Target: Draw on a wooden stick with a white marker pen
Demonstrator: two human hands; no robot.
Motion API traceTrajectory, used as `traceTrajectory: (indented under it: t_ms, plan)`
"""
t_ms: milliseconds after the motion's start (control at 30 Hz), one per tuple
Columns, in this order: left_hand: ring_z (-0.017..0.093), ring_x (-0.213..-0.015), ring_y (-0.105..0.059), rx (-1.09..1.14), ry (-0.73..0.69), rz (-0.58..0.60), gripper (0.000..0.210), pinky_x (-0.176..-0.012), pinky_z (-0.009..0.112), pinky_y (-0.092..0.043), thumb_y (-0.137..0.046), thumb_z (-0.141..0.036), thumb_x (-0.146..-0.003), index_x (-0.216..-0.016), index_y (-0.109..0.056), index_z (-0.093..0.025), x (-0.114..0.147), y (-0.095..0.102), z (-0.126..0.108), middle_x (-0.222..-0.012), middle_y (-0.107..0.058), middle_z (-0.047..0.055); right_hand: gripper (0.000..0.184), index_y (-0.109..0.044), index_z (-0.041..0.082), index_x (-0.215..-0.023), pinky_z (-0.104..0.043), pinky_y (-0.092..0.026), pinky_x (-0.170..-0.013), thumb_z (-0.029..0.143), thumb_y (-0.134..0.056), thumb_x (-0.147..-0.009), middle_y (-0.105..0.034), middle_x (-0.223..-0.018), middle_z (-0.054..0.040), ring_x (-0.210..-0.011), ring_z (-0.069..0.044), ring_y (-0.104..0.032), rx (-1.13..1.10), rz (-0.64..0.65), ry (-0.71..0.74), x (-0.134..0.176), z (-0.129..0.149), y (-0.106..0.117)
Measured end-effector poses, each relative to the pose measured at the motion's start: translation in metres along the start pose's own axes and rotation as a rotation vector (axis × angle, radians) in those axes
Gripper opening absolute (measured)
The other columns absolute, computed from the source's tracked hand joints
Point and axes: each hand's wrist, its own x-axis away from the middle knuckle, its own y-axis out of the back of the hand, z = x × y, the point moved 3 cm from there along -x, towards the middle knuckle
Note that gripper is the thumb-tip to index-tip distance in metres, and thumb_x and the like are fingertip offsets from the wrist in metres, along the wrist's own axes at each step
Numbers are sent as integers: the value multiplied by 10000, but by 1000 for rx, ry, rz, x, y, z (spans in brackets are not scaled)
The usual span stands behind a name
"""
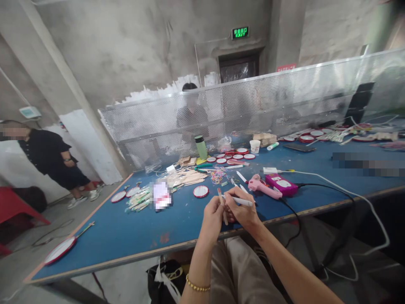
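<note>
Near the front edge of the table, my left hand (212, 214) is closed on a flat wooden stick (225, 218) with a reddish upper end. The stick is held upright, slightly tilted. My right hand (243, 211) grips a white pen (243, 201) in a writing hold, its tip end close to the stick. Whether the tip touches the stick is hidden by my fingers. Just beyond my hands lies a round white disc with a red rim (201, 191). To the right of my right hand is a pink glue gun (264, 187).
A purple box (281, 184) with cables sits right of the glue gun. Wooden sticks (193, 176), coloured rubber bands (220, 175), a lit phone (161, 195) and a green bottle (200, 147) lie or stand further back. A perforated metal screen (152, 122) borders the table; people are beyond it.
</note>
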Motion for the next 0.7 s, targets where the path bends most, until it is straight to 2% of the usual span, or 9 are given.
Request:
traceTrajectory:
  t_ms: [700]
  plan:
    - [124, -557, -573, 6, 11, -18, 402, -586, 271, -516, -685, -543, -703, -792, -547, -176, -1, 1, 1, -655, -568, -30, 215, -545, 213, -662, -226, -394, -443, 288, -505, -860, -532, -511, 39, -435, -108, -487, -11, -12, -2, -1, 1, 1]
